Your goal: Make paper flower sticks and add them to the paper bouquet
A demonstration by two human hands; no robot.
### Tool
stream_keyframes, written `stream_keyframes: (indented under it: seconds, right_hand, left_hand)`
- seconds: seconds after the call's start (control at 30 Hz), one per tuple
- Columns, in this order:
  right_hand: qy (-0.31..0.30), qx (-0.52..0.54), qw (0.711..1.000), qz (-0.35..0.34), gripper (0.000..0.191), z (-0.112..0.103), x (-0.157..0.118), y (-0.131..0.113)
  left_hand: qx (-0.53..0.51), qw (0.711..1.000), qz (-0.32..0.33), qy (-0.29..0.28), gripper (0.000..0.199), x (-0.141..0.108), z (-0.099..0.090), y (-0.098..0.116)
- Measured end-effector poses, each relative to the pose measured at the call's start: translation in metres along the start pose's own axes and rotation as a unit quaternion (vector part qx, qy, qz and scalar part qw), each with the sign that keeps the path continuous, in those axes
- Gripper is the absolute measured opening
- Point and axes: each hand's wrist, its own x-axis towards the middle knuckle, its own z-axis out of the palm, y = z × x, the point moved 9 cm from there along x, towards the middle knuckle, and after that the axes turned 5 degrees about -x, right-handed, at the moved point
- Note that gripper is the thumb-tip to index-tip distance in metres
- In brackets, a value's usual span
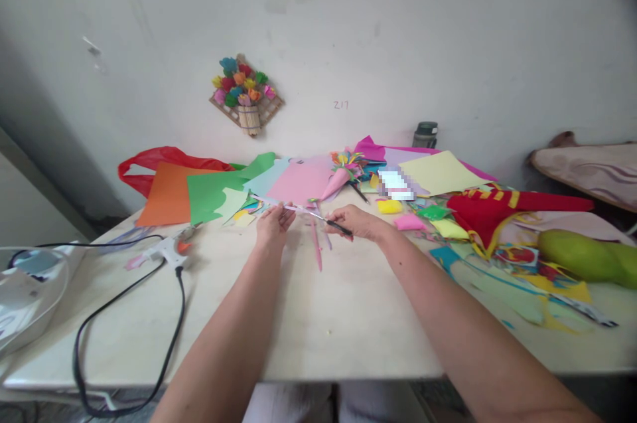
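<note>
Over the middle of the table, my right hand [354, 222] is closed round the black handles of a pair of scissors [338, 226], whose blades point left. My left hand [275, 224] pinches a thin pale strip [297, 208] that reaches the blades. Below the hands a pink paper stick [316, 247] lies on the table beside a thin purple one. Just behind them rests a pink paper cone [336, 182] with a multicoloured fringed top.
A white glue gun [172, 250] with a looping black cable lies left. Orange paper [166, 194] and green paper [212, 194] lie behind it. Right are a pixelated phone-like object [395, 185], red cloth [485, 214], paper scraps and green fruit [577, 253]. A bottle [424, 135] stands by the wall.
</note>
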Motion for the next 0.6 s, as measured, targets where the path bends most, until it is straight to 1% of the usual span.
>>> stream_keyframes:
  seconds: [0.13, 0.23, 0.3, 0.37, 0.43, 0.5, 0.57, 0.6]
  right_hand:
    - [0.022, -0.003, 1.000, 0.005, 0.034, -0.004, 0.000, -0.002]
    - [0.043, -0.006, 0.999, 0.013, 0.032, -0.012, -0.001, 0.001]
    - [0.068, -0.023, 0.997, 0.032, 0.032, -0.022, -0.002, 0.009]
    - [0.101, -0.075, 0.990, 0.069, 0.035, -0.037, -0.005, 0.021]
    - [0.129, -0.171, 0.969, 0.126, 0.040, -0.051, -0.010, 0.034]
    - [0.151, -0.277, 0.931, 0.183, 0.041, -0.063, -0.015, 0.044]
    - [0.170, -0.364, 0.890, 0.216, 0.038, -0.070, -0.018, 0.045]
    - [0.174, -0.395, 0.874, 0.224, 0.036, -0.071, -0.019, 0.043]
  left_hand:
    - [0.010, 1.000, -0.008, -0.002, 0.004, 0.001, 0.001, -0.003]
    - [0.011, 1.000, -0.006, -0.012, 0.003, 0.000, 0.004, -0.003]
    - [0.012, 1.000, -0.002, -0.022, 0.002, 0.000, 0.006, -0.002]
    - [0.020, 0.999, 0.002, -0.028, 0.002, -0.001, 0.007, -0.002]
    - [0.033, 0.999, 0.005, -0.035, 0.003, -0.002, 0.009, -0.001]
    - [0.046, 0.998, 0.009, -0.049, 0.006, -0.004, 0.012, 0.000]
    - [0.058, 0.996, 0.014, -0.062, 0.009, -0.007, 0.016, 0.000]
    - [0.066, 0.995, 0.016, -0.069, 0.010, -0.008, 0.018, 0.001]
